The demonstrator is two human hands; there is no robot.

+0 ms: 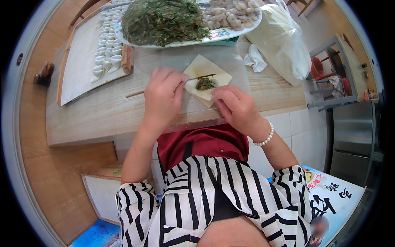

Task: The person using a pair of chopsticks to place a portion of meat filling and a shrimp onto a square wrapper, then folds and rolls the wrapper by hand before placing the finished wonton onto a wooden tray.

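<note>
A pale square dough wrapper [196, 66] lies on the table in front of me, with another wrapper edge showing under it. On its middle sit a small heap of green filling [203, 85] and a greyish shrimp [213, 82]. My left hand [163, 92], slightly blurred, is closed around a thin brown stick [205, 76]. One end of the stick reaches over the wrapper, while the other sticks out to the left. My right hand [233, 103] has its fingers curled together at the wrapper's near right edge, beside the shrimp. What its fingertips hold is hidden.
Beyond the wrapper stands a large plate [173, 44] heaped with green filling [162, 20] and peeled shrimp [230, 15]. At left, a wood-edged board [76, 68] carries rows of wontons [108, 53]. A plastic bag [279, 39] and a crumpled tissue [255, 58] lie at right.
</note>
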